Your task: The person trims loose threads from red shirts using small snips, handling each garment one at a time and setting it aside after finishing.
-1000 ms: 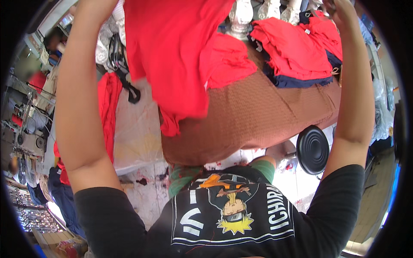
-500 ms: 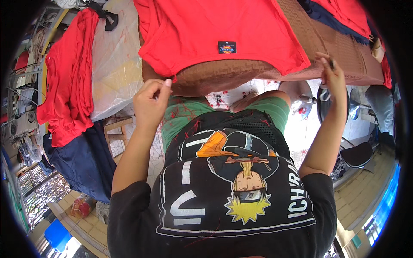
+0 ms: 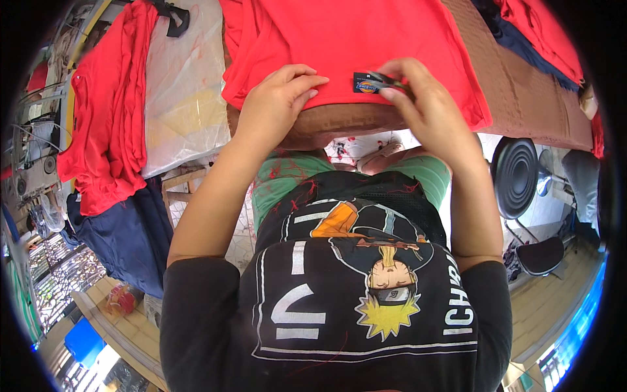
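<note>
Label (image 3: 360,80) is the thing to go by: little dark rectangle on the red garment (image 3: 385,32), just in from the fabric edge closest to the body, long side roughly following that edge. Right hand (image 3: 428,98) is the nearer one, just beside the label on its right, closed around a small metal tool (image 3: 381,80) (snips maybe? too blurry to swear to it). Tool points left over the label and hides part of it, can't tell if it's touching. Left hand (image 3: 279,98) sits left of the label with red cloth between, thumb and fingertips close together; honestly can't tell if they're pinching fabric. Garment lies on the brown-covered surface (image 3: 529,91), which shows to the label's right too.
</note>
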`<action>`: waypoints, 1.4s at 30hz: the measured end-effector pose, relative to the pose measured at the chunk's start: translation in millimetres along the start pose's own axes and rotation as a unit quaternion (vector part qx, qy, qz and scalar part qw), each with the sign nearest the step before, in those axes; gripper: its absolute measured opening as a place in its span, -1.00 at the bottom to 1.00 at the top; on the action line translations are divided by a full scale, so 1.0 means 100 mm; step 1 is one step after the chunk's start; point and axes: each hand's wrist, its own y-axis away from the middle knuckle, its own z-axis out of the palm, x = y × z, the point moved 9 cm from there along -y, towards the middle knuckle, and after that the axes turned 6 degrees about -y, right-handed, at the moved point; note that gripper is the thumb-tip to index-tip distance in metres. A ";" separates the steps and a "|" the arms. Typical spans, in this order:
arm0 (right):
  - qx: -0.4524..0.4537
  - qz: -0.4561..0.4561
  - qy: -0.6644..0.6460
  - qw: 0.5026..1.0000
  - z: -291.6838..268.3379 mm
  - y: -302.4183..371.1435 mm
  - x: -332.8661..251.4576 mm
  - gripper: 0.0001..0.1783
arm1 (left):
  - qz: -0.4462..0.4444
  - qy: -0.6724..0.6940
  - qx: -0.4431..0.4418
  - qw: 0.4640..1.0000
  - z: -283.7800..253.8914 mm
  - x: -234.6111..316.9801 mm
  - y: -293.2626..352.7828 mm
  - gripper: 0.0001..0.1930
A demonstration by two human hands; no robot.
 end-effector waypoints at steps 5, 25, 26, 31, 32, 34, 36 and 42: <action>0.001 0.044 -0.132 0.990 0.47 -0.15 0.11 -0.83 | 0.022 -0.029 0.004 0.999 0.04 0.04 -0.05 -0.85; -0.043 -0.013 0.015 0.999 0.50 -0.16 0.03 -0.83 | 0.132 0.232 -0.099 0.959 -0.36 0.29 -0.01 -0.70; -0.036 -0.017 0.034 0.999 0.45 -0.16 0.02 -0.82 | 0.171 0.265 -0.125 0.941 -0.61 0.35 0.00 -0.64; -0.011 -0.003 0.012 1.000 0.29 -0.18 -0.08 -0.79 | 0.035 0.238 -0.006 0.970 -1.50 -0.17 0.14 -0.78; -0.015 -0.026 0.018 0.999 0.32 -0.17 -0.11 -0.79 | -0.043 0.212 0.056 0.975 -1.56 -0.35 0.21 -0.75; -0.030 -0.008 0.050 0.998 0.42 -0.14 -0.01 -0.77 | -0.062 0.088 0.024 0.994 -1.35 -0.56 0.33 -0.64; -0.028 -0.002 0.073 0.997 0.49 -0.10 0.16 -0.75 | -0.060 -0.010 0.000 0.998 -1.05 -0.71 0.41 -0.57; 0.051 -0.038 0.063 0.996 0.14 -0.11 -0.03 -0.72 | 0.025 -0.007 0.086 0.996 -0.72 -0.51 0.20 -0.66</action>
